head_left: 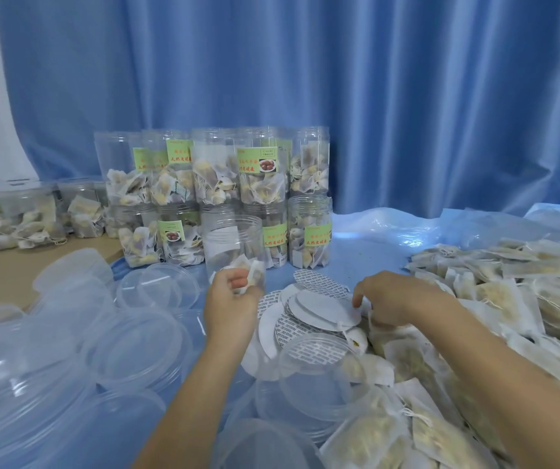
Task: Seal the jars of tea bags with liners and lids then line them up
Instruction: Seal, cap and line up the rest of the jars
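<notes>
My left hand (229, 301) grips the lower part of a clear plastic jar (233, 243) that stands open and holds tea bags at its bottom. To its right lies a loose pile of round white liners (309, 309), some showing printed undersides. My right hand (392, 297) reaches down onto that pile, with its fingertips pinching the edge of the top liner. Clear round lids (157, 289) lie spread across the left side of the table. Filled, labelled jars (261, 174) stand stacked in two tiers behind the open jar.
A heap of loose tea bags (495, 289) covers the table's right side and runs to the near edge. More jars (18, 214) of tea bags sit at the far left. A clear lid (316, 370) lies near the front. Blue curtain hangs behind.
</notes>
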